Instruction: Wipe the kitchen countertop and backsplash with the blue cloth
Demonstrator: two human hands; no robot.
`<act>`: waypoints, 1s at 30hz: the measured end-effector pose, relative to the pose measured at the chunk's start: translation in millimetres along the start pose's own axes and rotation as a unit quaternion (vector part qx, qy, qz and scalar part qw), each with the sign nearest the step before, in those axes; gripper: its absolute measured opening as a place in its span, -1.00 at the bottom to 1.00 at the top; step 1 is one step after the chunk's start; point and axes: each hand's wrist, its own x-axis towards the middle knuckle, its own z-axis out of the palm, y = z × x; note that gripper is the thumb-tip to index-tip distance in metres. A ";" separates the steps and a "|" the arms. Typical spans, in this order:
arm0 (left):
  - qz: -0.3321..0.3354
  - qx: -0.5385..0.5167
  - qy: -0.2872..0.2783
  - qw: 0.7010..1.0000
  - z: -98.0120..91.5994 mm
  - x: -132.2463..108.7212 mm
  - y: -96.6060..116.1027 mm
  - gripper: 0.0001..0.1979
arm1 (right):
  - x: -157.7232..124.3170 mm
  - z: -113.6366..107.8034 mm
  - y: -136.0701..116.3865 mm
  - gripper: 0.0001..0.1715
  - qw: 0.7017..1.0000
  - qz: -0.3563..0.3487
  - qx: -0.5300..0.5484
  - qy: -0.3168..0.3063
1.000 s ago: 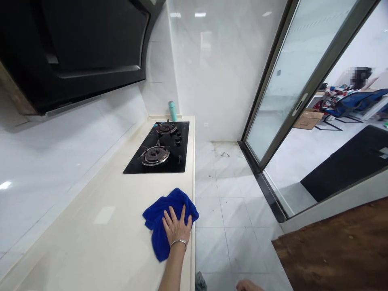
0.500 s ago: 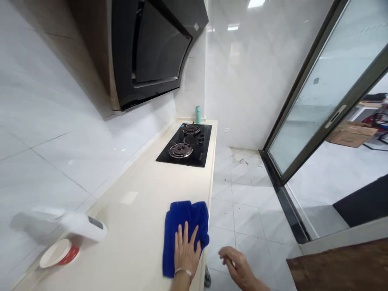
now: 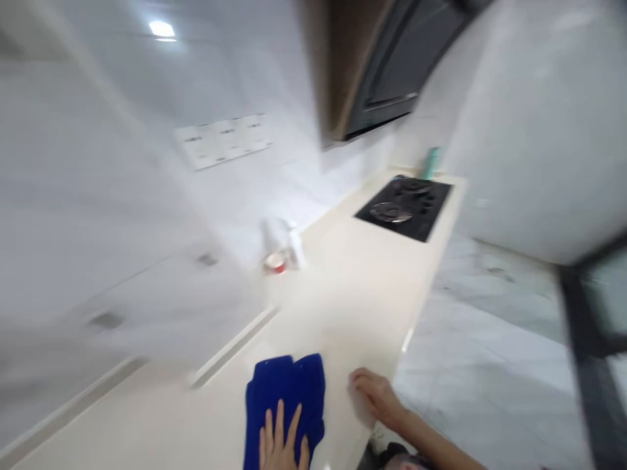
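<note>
My left hand (image 3: 281, 440) lies flat on a blue cloth (image 3: 287, 391), fingers stretched out, at the near end of the cream countertop (image 3: 343, 287). My right hand (image 3: 375, 395) rests on the counter just right of the cloth, near the front edge. Its fingers are loosely bent and nothing shows in them. The whole view is smeared by motion.
A white bottle (image 3: 294, 245) and a small red-and-white bowl (image 3: 275, 262) stand by the tiled wall. Farther along are a black gas hob (image 3: 404, 207), a teal bottle (image 3: 431, 163) and a dark range hood (image 3: 406, 72). Tiled floor (image 3: 490, 339) lies to the right.
The view has swung left and blurred. My left hand has drawn the cloth nearer along the counter. My right hand has come up from below onto the counter beside the cloth.
</note>
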 end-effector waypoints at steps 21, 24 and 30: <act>-0.453 0.063 -0.039 0.889 -80.4 -84.4 -188.6 -0.39 | -13.3 20.5 -0.4 -0.71 0.966 0.118 -0.228 0.036; -0.428 0.056 -0.046 0.901 -73.7 -75.1 -178.2 -0.39 | -15.9 19.6 2.2 -0.71 0.964 0.117 -0.236 0.033; -0.382 0.003 -0.049 0.923 -63.7 -14.5 -176.8 -0.42 | -19.4 14.3 9.1 -0.75 0.962 0.122 -0.242 0.016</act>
